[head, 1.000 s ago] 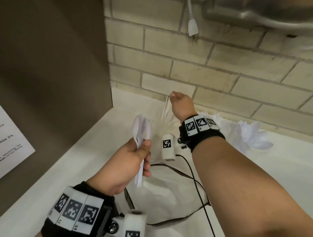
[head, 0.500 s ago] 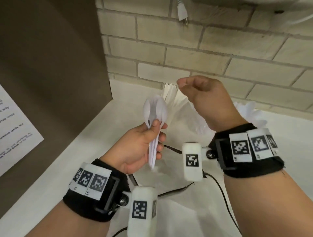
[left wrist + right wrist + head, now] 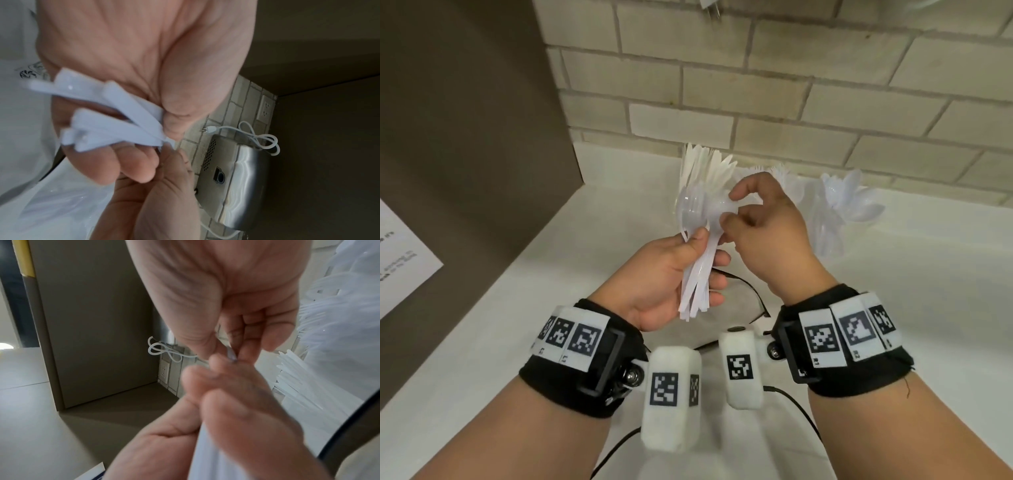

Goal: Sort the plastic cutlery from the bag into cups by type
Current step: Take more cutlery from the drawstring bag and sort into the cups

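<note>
My left hand (image 3: pixel 702 253) grips a bundle of white plastic cutlery (image 3: pixel 697 274) by the handles, with spoon bowls (image 3: pixel 690 212) fanned out at the top. My right hand (image 3: pixel 729 207) pinches one spoon bowl of that bundle between thumb and forefinger. The left wrist view shows the handle ends (image 3: pixel 115 116) splayed across my palm. In the right wrist view only a thin edge of the pinched piece (image 3: pixel 231 354) shows. Against the wall stand three clear cups, holding knives (image 3: pixel 705 169), forks (image 3: pixel 780 178) and spoons (image 3: pixel 849 202). The clear bag (image 3: pixel 51 203) lies below my hands.
A brown cabinet panel (image 3: pixel 465 137) with a paper sheet (image 3: pixel 400 260) closes off the left. The brick wall (image 3: pixel 791 85) runs behind the white counter (image 3: pixel 517 308). A steel appliance (image 3: pixel 232 186) and a loose white plug (image 3: pixel 209 129) hang above. Black cables (image 3: pixel 743 287) trail from my wrists.
My right hand has drawn back from the knife cup to the bundle and now pinches a spoon bowl. My left hand has lifted the bundle slightly, nearer the cups.
</note>
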A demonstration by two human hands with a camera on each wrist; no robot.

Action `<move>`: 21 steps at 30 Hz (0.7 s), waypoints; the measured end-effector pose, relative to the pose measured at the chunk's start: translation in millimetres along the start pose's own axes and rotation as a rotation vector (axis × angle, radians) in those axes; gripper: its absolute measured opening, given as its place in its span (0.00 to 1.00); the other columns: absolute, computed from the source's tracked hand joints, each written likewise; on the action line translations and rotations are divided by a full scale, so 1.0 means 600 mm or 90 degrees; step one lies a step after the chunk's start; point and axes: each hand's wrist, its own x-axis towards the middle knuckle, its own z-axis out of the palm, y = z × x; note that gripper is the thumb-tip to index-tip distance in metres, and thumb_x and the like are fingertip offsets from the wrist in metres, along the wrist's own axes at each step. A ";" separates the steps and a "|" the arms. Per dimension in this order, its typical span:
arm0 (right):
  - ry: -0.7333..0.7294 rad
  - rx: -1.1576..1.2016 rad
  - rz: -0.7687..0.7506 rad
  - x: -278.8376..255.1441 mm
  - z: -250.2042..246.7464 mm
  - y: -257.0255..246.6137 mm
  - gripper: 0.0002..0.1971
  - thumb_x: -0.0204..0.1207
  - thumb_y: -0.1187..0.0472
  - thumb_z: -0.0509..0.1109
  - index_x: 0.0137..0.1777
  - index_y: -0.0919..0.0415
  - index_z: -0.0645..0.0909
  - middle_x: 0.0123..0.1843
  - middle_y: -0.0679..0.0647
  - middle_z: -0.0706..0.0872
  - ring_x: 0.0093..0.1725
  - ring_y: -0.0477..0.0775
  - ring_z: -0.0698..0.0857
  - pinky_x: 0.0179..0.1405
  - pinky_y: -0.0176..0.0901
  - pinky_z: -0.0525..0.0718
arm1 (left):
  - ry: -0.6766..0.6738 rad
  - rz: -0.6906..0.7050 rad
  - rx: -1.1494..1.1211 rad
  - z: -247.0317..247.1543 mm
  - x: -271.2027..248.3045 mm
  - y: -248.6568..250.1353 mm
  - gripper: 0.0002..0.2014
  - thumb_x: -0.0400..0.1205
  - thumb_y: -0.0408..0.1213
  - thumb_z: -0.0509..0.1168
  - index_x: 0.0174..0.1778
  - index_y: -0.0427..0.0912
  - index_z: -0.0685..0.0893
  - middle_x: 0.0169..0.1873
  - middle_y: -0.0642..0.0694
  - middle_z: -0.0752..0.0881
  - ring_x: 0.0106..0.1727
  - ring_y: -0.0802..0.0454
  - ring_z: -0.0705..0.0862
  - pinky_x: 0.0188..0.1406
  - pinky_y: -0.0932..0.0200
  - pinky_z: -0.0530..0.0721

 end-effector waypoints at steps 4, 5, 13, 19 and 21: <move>-0.027 -0.037 -0.013 0.004 0.006 -0.001 0.09 0.77 0.65 0.67 0.49 0.49 0.82 0.46 0.48 0.87 0.46 0.51 0.88 0.49 0.39 0.83 | 0.019 0.012 0.033 -0.002 -0.001 0.002 0.12 0.85 0.43 0.59 0.56 0.39 0.82 0.35 0.46 0.86 0.30 0.52 0.81 0.29 0.57 0.83; -0.025 -0.042 -0.020 0.005 0.007 -0.003 0.10 0.77 0.64 0.67 0.54 0.50 0.83 0.49 0.46 0.86 0.48 0.50 0.88 0.50 0.37 0.81 | 0.026 0.018 0.056 -0.003 -0.001 0.001 0.10 0.85 0.42 0.60 0.53 0.41 0.83 0.34 0.47 0.87 0.29 0.53 0.82 0.29 0.58 0.84; -0.053 -0.046 -0.056 0.014 0.010 -0.010 0.05 0.77 0.66 0.70 0.46 0.55 0.80 0.44 0.46 0.84 0.41 0.44 0.82 0.42 0.30 0.80 | 0.010 0.035 0.152 -0.009 -0.003 -0.008 0.06 0.85 0.38 0.60 0.51 0.45 0.82 0.35 0.50 0.84 0.29 0.54 0.80 0.29 0.60 0.81; 0.015 0.095 -0.029 0.024 0.019 -0.005 0.09 0.80 0.66 0.66 0.41 0.52 0.75 0.42 0.43 0.81 0.47 0.45 0.81 0.45 0.36 0.80 | 0.039 0.064 0.238 -0.011 0.000 -0.009 0.07 0.86 0.36 0.59 0.55 0.37 0.79 0.34 0.50 0.80 0.25 0.57 0.73 0.24 0.62 0.72; 0.058 0.132 -0.026 0.028 0.021 -0.003 0.07 0.80 0.63 0.67 0.41 0.52 0.75 0.43 0.45 0.82 0.48 0.45 0.81 0.43 0.33 0.80 | 0.035 0.063 0.253 -0.013 0.001 -0.010 0.06 0.86 0.36 0.59 0.52 0.37 0.78 0.35 0.49 0.79 0.26 0.56 0.71 0.25 0.61 0.71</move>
